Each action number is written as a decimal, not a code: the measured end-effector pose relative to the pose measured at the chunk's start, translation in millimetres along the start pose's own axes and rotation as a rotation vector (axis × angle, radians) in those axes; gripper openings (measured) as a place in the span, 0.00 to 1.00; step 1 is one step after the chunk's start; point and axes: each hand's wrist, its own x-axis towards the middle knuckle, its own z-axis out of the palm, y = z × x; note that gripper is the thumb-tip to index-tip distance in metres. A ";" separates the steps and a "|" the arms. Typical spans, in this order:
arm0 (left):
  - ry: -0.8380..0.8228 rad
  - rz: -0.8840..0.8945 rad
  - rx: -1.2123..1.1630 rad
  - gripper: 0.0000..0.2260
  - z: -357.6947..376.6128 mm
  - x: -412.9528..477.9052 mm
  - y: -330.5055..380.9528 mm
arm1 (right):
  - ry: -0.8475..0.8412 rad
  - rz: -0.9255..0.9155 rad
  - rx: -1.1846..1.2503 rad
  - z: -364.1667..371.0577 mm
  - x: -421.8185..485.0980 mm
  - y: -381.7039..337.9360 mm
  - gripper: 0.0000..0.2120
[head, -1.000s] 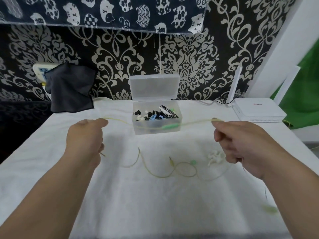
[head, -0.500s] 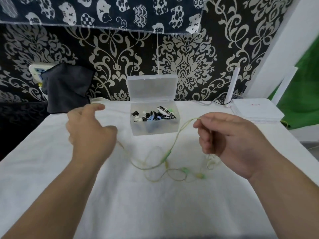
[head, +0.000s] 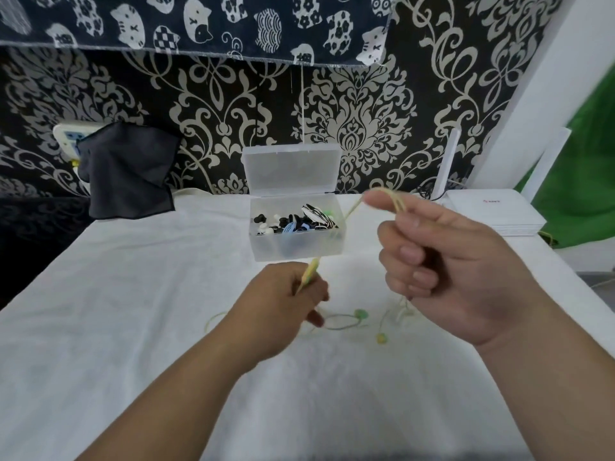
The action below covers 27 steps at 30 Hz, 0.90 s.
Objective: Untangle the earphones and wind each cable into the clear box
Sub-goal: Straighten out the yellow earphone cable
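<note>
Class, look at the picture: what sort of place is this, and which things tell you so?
Probably a room in a home: patterned wallpaper, a cat-print cloth hung above it, and a white router with an antenna.

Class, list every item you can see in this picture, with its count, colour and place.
white-covered table: one, white, fills the foreground.
clear plastic box: one, clear, lid open, back centre of table, earphones inside.
yellow-green earphone cable: one, yellow-green, between both hands, rest on table.
green earbud: one, green, on table.
yellow earbud: one, yellow, on table.
dark grey cloth: one, grey, back left.
white router: one, white, back right.
left hand: one, grips cable.
right hand: one, cable looped over forefinger.
</note>
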 end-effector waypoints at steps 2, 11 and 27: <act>-0.032 -0.001 0.116 0.06 -2.8 2.5 -9.3 | 0.000 -0.022 0.029 -1.9 -1.1 -6.6 0.18; -0.179 0.031 0.433 0.07 10.7 2.1 -12.1 | -0.077 -0.016 0.035 -2.2 -5.0 -12.1 0.22; 0.260 -0.251 0.446 0.28 -17.9 9.1 -21.5 | 0.271 0.129 -0.339 -23.1 -5.8 -19.4 0.11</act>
